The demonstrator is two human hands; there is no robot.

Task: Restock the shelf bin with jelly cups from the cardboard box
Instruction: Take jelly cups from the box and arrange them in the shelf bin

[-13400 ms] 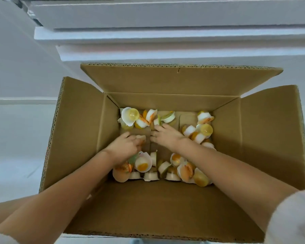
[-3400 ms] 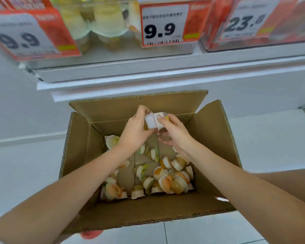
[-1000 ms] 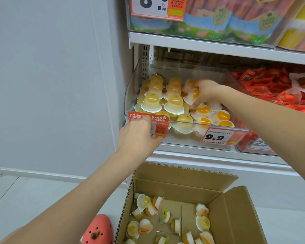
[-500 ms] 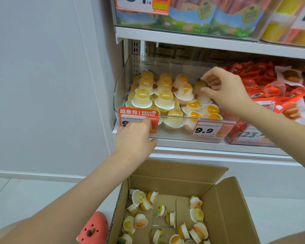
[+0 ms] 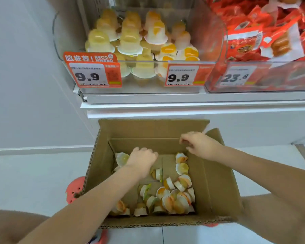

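The cardboard box point(image 5: 217, 182) sits open on the floor directly below the shelf. Loose jelly cups point(image 5: 173, 199) lie tumbled across its bottom, most gathered toward the near right corner, a few along the far wall. The shelf bin point(image 5: 208, 41), a clear container behind two 9.9 price tags point(image 5: 181, 75), already holds stacked cups in several rows.

The left hand point(image 5: 142, 160) is down inside the box beside a pale yellow cup point(image 5: 122, 158) at the far left. Its fingers curl downward, but whether they have closed on a cup cannot be told, since the back of the hand hides them. The right hand point(image 5: 200, 144) hovers over the far right corner of the box, above the cups, fingers loosely curled and holding nothing visible.

Handling assessment: the cups appear small, light and thin-walled, with a flared rim and a film lid. Several could likely be gathered at once. A hold round the body or under the rim looks safest; pressure on the lid risks a puncture, and smooth plastic may slip.

Change from half a second earlier: the right hand was then up at the bin among the stacked cups, and the left hand rested at the bin's front edge by the price tag. Both hands have since come down to the box, and the view has tipped downward with them.
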